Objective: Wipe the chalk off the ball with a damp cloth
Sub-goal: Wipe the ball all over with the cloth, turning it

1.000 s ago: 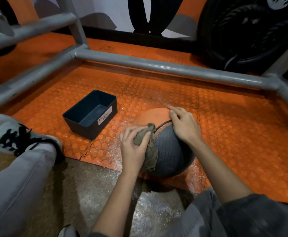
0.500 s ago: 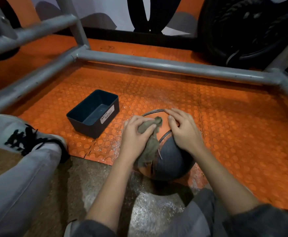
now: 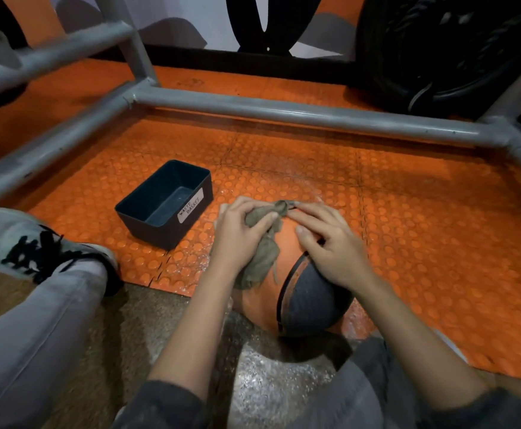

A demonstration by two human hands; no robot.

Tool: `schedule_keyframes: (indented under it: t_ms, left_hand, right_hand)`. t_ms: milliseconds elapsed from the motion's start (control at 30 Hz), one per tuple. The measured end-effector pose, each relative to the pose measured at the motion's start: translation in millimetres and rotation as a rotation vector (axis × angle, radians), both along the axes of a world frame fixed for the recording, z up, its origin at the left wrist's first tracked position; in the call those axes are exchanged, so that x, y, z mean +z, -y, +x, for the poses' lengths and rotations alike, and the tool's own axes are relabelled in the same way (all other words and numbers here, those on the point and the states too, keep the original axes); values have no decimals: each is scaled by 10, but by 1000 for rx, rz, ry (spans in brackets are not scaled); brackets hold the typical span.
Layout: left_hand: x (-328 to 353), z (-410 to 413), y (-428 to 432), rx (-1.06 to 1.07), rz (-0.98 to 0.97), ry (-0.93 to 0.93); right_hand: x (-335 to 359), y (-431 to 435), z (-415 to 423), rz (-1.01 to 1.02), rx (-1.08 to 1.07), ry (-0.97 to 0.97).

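Observation:
An orange and dark grey ball sits on the orange studded floor mat right in front of me. My left hand grips a bunched olive-grey cloth and holds it against the ball's orange upper left side. My right hand rests spread over the top of the ball, fingers slightly bent, with its fingertips touching the cloth's upper end. White chalk dust lies on the mat around the ball.
A dark open bin labelled "waste basket" stands left of the ball. Grey metal frame tubes run across behind and along the left. A black tyre is at the back right. My left leg and shoe lie at left.
The ball has rolled, so more orange faces up. My left hand has carried the cloth up and away from me over the ball's top; my right hand stayed on the ball.

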State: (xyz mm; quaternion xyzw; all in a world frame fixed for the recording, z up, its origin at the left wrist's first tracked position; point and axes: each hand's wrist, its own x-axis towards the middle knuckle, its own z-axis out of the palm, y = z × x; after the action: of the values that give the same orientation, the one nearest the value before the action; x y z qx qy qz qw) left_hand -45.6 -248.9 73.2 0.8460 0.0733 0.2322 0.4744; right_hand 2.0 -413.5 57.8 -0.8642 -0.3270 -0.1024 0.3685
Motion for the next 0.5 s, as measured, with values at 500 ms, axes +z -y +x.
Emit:
schedule_keyframes:
  t_ms: [500]
  left_hand:
    - [-325,-352,-123,5,-53,50]
  right_hand:
    - [74,-35,478,26,-30,-227]
